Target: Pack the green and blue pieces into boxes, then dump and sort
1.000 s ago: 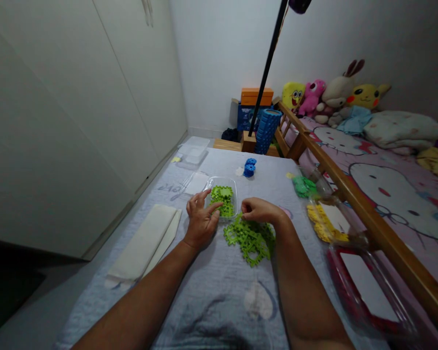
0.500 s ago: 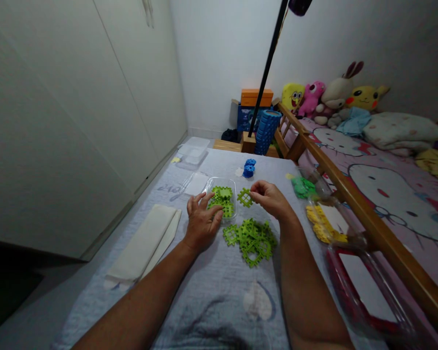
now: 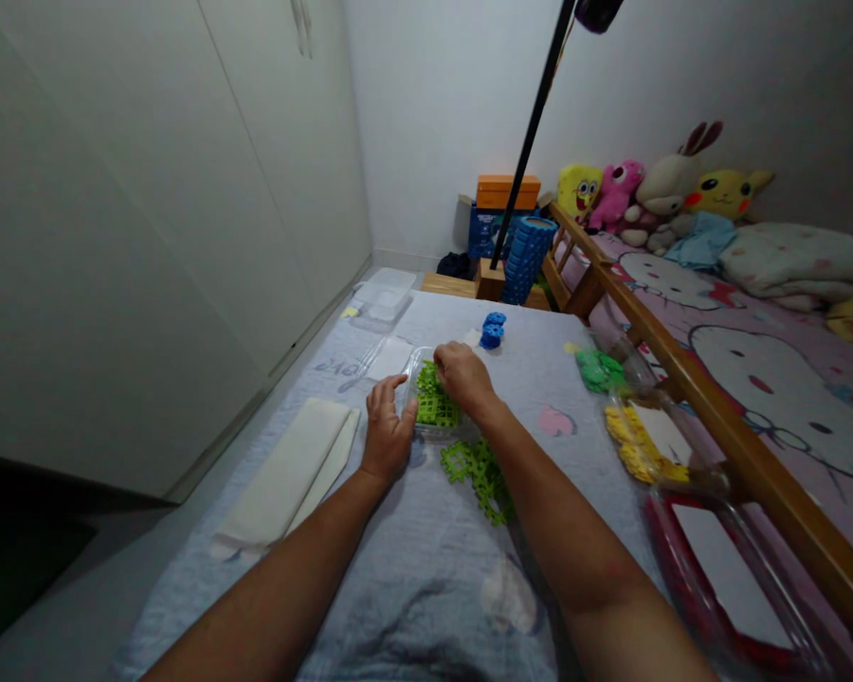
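Note:
A clear plastic box (image 3: 437, 434) stands on the cloth, with green notched building pieces (image 3: 437, 409) inside. My right hand (image 3: 463, 377) reaches over the box's right side. Its fingers are pinched on a green building piece, mostly covered by the hand. At the box's left wall is my left hand (image 3: 388, 431), thumb and fingers apart, holding nothing. Closer to me lies a loose pile of green pieces (image 3: 480, 466), partly behind my right forearm.
The open lid (image 3: 390, 358) lies left of the box. Blue pieces (image 3: 493, 330) sit farther back. Boxes of green (image 3: 598, 369), yellow (image 3: 636, 440) and red pieces (image 3: 658, 526) line the right edge beside a wooden bed rail (image 3: 672, 355). Folded cream cloth (image 3: 284, 474) lies left.
My right hand has carried the green piece leftward from beside the box to over it. My left hand has drawn back from the pieces inside to the box's left wall.

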Tool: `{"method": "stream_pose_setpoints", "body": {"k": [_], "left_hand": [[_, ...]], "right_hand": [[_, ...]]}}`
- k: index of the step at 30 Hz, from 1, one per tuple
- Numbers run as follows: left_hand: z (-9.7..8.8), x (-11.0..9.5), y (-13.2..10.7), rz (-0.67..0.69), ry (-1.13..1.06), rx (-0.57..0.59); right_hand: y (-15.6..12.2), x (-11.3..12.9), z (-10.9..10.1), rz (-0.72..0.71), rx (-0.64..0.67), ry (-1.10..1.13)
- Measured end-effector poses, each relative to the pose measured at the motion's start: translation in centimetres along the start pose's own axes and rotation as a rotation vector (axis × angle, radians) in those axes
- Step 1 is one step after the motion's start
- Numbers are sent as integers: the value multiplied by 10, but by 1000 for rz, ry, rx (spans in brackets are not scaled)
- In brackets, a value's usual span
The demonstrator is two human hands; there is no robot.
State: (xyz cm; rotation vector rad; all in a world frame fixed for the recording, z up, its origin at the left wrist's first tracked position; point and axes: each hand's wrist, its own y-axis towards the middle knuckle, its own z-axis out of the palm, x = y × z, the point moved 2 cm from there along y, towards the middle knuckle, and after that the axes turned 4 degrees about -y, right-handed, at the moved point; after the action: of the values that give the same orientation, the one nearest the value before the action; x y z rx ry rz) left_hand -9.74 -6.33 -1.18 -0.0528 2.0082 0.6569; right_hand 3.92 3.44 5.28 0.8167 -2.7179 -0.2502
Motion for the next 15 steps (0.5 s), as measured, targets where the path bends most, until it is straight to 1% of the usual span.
{"method": "stream_pose_setpoints", "body": {"k": [2,4,8,11,13,15], "left_hand": [[1,2,-1,-35,-33,11],[3,3,-1,-65,-75,20],[5,4,-3,-128,-168,35],[6,4,-2,-172,-224,40],[7,4,-2,-189,-247,39],[7,4,-1,-199,-264,38]], "right_hand": [[-1,0,3,-30,63,26],[-5,-5,1,-25,65,94],[-24,-28,-18,77,-22,222],[-46,-48,-34,174,-38,258],[-63,-61,-41,231,20,246],[-80,-72,-44,262,142,212]]}}
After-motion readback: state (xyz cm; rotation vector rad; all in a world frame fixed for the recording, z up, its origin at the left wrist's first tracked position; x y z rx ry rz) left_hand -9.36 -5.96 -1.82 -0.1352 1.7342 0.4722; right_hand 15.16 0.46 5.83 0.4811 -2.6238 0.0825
